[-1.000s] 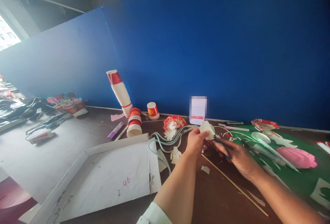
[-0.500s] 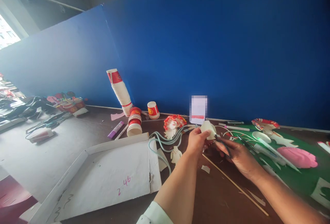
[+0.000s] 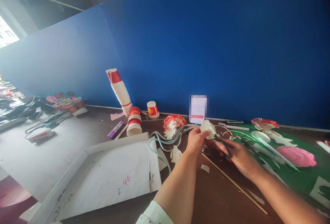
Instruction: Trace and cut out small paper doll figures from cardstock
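Observation:
My left hand (image 3: pixel 196 140) pinches a small cream-white piece of paper (image 3: pixel 207 129), thumb on its face. To the right, my right hand (image 3: pixel 233 153) is closed on dark-handled scissors (image 3: pixel 225 146), whose blades point to the paper's lower right edge. How far the blades reach into the paper cannot be made out. Below the hands a thin wooden stick (image 3: pixel 234 183) lies slantwise on the brown table, beside a small paper scrap (image 3: pixel 205 168). A cream paper cutout (image 3: pixel 175 154) lies left of my left forearm.
Left stands an open white cardboard box lid (image 3: pixel 103 176). Behind it are a leaning stack of paper cups (image 3: pixel 121 95), a single cup (image 3: pixel 153 110) and a purple marker (image 3: pixel 115 129). Pale cables (image 3: pixel 165 141) lie mid-table. A pink paper piece (image 3: pixel 297 156) rests on the green mat at right.

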### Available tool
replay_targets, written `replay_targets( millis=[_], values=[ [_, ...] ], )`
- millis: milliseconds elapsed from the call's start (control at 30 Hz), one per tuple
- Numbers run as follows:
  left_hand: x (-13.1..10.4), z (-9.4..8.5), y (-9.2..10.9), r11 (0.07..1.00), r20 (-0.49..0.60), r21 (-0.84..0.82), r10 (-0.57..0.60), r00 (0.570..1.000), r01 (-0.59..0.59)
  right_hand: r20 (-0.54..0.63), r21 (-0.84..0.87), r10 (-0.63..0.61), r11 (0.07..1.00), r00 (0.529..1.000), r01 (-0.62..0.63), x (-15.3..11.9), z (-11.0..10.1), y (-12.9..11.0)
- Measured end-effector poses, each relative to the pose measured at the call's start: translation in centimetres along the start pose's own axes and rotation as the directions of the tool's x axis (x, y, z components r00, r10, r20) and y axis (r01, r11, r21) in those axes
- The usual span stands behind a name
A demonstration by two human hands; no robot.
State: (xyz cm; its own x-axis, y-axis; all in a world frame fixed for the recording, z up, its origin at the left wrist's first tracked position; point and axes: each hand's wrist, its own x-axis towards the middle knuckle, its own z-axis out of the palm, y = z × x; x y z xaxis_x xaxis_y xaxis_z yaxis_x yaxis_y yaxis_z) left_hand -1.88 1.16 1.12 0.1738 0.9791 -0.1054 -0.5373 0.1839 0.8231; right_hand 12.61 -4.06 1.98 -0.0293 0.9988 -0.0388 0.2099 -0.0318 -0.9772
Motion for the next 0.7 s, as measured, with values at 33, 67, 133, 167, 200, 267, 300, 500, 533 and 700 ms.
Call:
replay_targets(
  millis=[33,67,133,167,200,267,300,500,533,700],
  values=[
    [0.0,0.0,0.0,1.0,0.001,-0.001,0.002,1.0,-0.002,0.0,0.005,0.012,1.0,1.0,-0.012,0.1,0.0,0.1],
    [0.0,0.0,0.0,1.0,0.001,-0.003,0.004,1.0,-0.004,0.0,0.012,0.022,1.0,1.0,-0.022,0.1,-0.1,0.3],
    [0.1,0.0,0.0,1.0,0.0,-0.011,0.009,1.0,-0.009,0.005,0.023,0.038,0.999,0.999,-0.038,0.2,-0.1,0.6],
    [0.1,0.1,0.0,1.0,0.001,-0.014,0.012,1.0,-0.012,0.008,0.023,0.045,0.999,0.999,-0.045,0.3,-0.1,0.7],
    [0.1,0.0,0.1,1.0,0.003,-0.015,0.014,1.0,-0.014,0.012,0.022,0.051,0.998,0.999,-0.052,0.4,-0.1,0.8],
    [0.2,0.0,0.1,1.0,0.003,-0.016,0.014,1.0,-0.014,0.025,0.022,0.065,0.998,0.998,-0.066,0.4,-0.1,1.0],
    [0.2,0.0,0.1,1.0,0.004,-0.016,0.013,1.0,-0.013,0.036,0.028,0.071,0.997,0.997,-0.072,0.4,-0.1,1.1],
    [0.2,-0.3,0.3,1.0,0.015,-0.021,0.0,1.0,0.0,0.085,0.141,0.11,0.983,0.99,-0.121,0.2,-0.3,1.0],
    [0.2,-0.3,0.4,1.0,0.016,-0.02,-0.001,1.0,0.002,0.085,0.164,0.114,0.978,0.99,-0.126,0.2,-0.3,1.0],
    [0.1,-0.2,0.7,1.0,-0.006,-0.019,0.015,1.0,-0.015,0.11,0.228,0.107,0.965,0.988,-0.13,0.2,-0.3,1.0]
  ],
)
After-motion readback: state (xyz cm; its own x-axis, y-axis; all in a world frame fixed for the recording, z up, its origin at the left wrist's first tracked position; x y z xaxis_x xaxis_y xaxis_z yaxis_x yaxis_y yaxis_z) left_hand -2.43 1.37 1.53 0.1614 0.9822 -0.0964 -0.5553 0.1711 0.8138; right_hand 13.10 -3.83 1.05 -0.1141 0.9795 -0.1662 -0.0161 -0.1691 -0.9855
